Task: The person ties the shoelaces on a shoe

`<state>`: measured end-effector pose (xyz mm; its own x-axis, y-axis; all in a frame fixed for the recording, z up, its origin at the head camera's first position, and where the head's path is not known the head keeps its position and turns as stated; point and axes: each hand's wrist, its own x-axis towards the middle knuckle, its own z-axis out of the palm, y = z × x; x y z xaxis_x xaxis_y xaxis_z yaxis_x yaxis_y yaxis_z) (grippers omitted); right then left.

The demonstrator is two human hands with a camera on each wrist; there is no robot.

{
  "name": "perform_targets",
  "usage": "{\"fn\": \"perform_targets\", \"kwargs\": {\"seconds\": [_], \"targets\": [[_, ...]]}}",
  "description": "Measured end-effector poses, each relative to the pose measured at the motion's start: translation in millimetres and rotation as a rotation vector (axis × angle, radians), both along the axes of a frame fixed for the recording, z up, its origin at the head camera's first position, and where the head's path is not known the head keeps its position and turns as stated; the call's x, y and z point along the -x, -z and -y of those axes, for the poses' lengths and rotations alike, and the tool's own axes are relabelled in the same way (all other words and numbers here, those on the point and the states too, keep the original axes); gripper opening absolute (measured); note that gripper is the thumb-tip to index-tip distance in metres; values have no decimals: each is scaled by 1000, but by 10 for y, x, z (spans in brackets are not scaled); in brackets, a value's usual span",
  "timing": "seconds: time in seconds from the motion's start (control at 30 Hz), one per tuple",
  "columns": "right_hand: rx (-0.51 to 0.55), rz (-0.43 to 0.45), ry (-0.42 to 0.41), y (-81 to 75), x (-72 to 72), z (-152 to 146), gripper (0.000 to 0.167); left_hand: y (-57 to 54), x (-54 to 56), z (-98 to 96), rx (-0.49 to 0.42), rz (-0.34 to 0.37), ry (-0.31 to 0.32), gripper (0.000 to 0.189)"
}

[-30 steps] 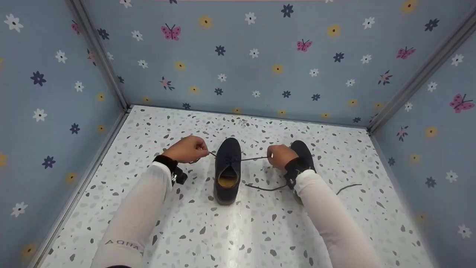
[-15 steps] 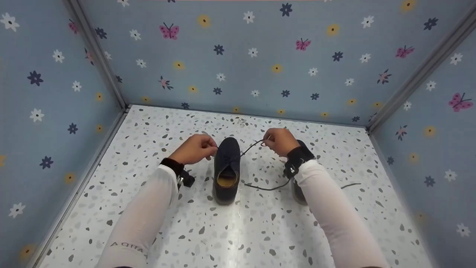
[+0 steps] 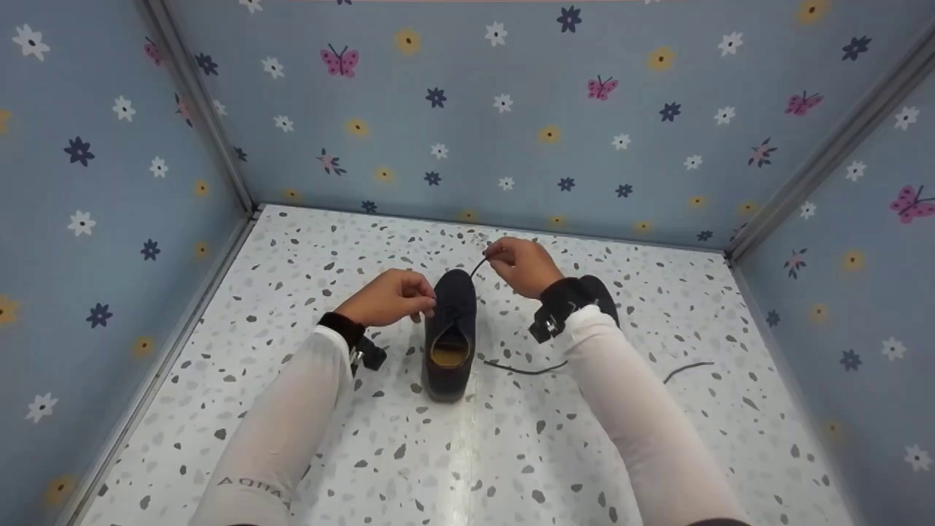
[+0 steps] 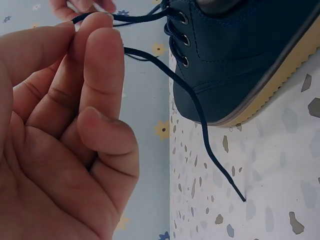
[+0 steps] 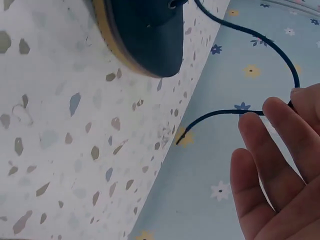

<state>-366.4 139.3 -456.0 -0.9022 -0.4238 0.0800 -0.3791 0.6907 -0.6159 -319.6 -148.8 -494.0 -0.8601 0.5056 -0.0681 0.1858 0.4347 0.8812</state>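
A dark navy lace-up shoe point(image 3: 451, 336) with a tan sole stands on the floor between the hands, toe pointing away. On its left side the left hand point(image 3: 394, 296) pinches a dark shoelace point(image 4: 142, 19) between thumb and index finger; a loose lace end dangles past the fingers in the left wrist view. The right hand point(image 3: 524, 264) is beyond the toe on the right, pinching the other lace point(image 5: 260, 36) with thumb and index finger. That lace's free tip sticks out past the fingertips in the right wrist view. Lace eyelets show along the shoe's side.
A second dark shoe point(image 3: 600, 298) stands to the right, mostly hidden by the right wrist and sleeve. Its loose laces point(image 3: 526, 371) lie on the speckled floor point(image 3: 409, 467). Flower-patterned panels point(image 3: 467, 109) enclose the back and both sides.
The right hand has moved up and left toward the shoe's toe, carrying its lace. The left hand has moved slightly right, closer to the shoe. The shoe stays in place.
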Motion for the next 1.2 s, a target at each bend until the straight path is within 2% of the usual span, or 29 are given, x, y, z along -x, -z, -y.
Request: {"fn": "perform_targets", "kwargs": {"seconds": [0.13, 0.27, 0.33, 0.43, 0.67, 0.87, 1.0, 1.2], "targets": [[-22, 39, -138, 11, -43, 199, 32, -6, -1, -15, -14, -7, 24, 14], [-81, 147, -312, 45, -86, 314, 46, -31, -10, -33, -17, -9, 39, 13], [-96, 187, -349, 65, -98, 318, 50, -34, -5, -36, -19, -8, 39, 13], [-88, 182, -332, 97, -97, 269, 49, -34, 7, -35, -25, -3, 35, 15], [-39, 143, -235, 149, -89, 139, 30, -41, 25, -28, -6, 15, 14, 20], [-15, 102, -208, 197, -112, 91, 26, -73, 50, -45, 5, 37, 2, 27], [12, 84, -206, 228, -141, 95, 25, -108, 63, -58, 24, 6, -5, 25], [87, 50, -199, 295, -196, 187, 23, -118, 100, -87, 70, -89, -10, 20]]}}
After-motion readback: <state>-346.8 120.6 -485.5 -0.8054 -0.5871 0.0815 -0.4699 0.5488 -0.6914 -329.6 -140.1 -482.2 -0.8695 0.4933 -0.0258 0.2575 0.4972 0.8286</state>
